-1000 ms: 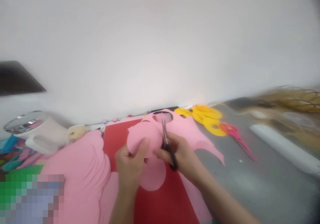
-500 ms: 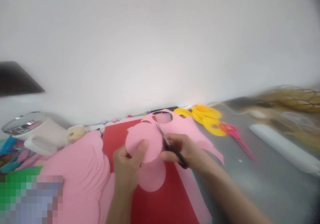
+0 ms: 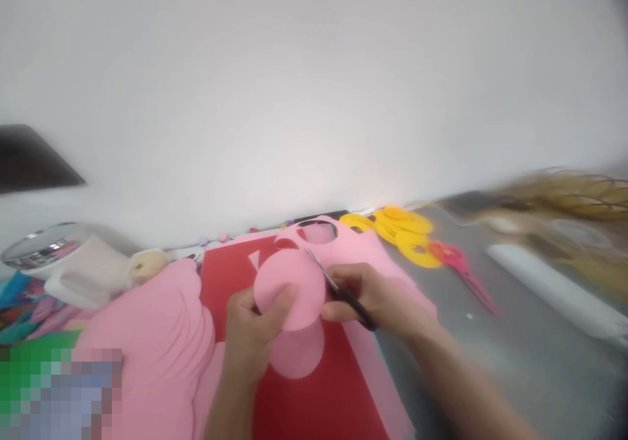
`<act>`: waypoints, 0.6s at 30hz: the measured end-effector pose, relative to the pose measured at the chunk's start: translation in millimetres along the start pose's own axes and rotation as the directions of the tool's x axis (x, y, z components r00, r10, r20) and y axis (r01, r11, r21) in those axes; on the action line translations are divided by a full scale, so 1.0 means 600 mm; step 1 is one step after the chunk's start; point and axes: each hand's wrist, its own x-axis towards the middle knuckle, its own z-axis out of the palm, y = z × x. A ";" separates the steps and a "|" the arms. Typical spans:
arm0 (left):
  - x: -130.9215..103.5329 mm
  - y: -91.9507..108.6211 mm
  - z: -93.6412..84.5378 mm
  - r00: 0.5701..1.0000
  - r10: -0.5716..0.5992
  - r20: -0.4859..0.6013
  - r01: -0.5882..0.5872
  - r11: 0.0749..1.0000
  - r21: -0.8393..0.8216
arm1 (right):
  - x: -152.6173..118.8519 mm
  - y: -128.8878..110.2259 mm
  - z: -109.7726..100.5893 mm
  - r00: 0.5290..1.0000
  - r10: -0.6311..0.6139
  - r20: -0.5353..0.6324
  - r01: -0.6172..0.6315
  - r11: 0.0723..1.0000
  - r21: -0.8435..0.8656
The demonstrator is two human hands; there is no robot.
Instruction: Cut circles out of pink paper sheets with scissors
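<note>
A round pink paper disc (image 3: 294, 273) is pinched in my left hand (image 3: 258, 329), the thumb lying on its face. My right hand (image 3: 366, 299) is closed round the dark handles of a pair of scissors (image 3: 350, 303), whose blades lie at the disc's upper right edge. Below the disc, another pink round piece (image 3: 299, 355) rests on a red sheet (image 3: 318, 401). A small pink scrap (image 3: 254, 259) lies just beyond the disc's upper left edge. Behind it is a pink sheet (image 3: 366, 250) with round holes cut in it.
Stacked pink cut-outs (image 3: 152, 335) fill the left side, near a white lidded container (image 3: 88, 273). Yellow rings (image 3: 417, 247) and pink scissors (image 3: 466, 273) lie at the right on the grey surface. A white roll (image 3: 554, 289) is farther right.
Both hands, the disc and the scissors have shifted slightly right and down. The small scrap now shows apart from the disc, on the red sheet.
</note>
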 end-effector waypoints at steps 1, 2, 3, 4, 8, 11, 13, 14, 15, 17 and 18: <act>0.000 -0.001 0.000 1.000 -0.005 -0.002 0.005 1.000 0.003 | 0.000 0.000 -0.001 1.000 0.000 0.003 0.000 1.000 -0.005; 0.001 -0.001 0.000 1.000 -0.010 -0.004 0.010 1.000 0.004 | 0.000 0.001 -0.002 1.000 0.000 0.006 0.000 1.000 -0.011; 0.001 -0.001 0.000 1.000 -0.014 -0.004 0.015 1.000 0.003 | 0.000 0.001 -0.003 1.000 0.001 0.008 -0.001 1.000 -0.018; 0.001 0.000 0.000 1.000 -0.017 -0.005 0.017 1.000 0.002 | 0.000 0.002 -0.004 1.000 0.005 0.007 -0.005 1.000 -0.028; -0.001 0.003 0.000 1.000 -0.017 0.008 0.017 1.000 0.021 | -0.002 0.002 -0.007 1.000 0.016 -0.007 -0.016 0.997 -0.069; -0.002 0.004 0.000 0.999 -0.031 0.026 0.031 0.999 0.030 | -0.003 0.000 -0.008 1.000 -0.001 -0.004 0.001 0.997 -0.072; -0.001 0.003 -0.001 0.999 -0.031 0.025 0.030 0.999 0.034 | -0.003 -0.003 -0.008 1.000 0.001 -0.004 -0.002 0.997 -0.076; -0.001 0.003 -0.001 0.999 -0.028 0.023 0.027 0.999 0.036 | -0.003 -0.003 -0.008 1.000 0.006 -0.004 -0.007 0.997 -0.080; 0.000 0.002 -0.002 0.999 -0.026 0.022 0.025 0.999 0.034 | -0.003 -0.003 -0.009 1.000 0.013 -0.006 -0.014 0.996 -0.083; 0.001 0.001 -0.002 0.999 -0.029 0.021 0.029 0.999 0.030 | -0.003 -0.002 -0.010 1.000 0.023 -0.001 -0.023 0.996 -0.086; 0.001 0.001 -0.002 0.999 -0.030 0.022 0.029 0.999 0.030 | -0.002 0.000 -0.011 1.000 0.023 0.005 -0.023 0.996 -0.088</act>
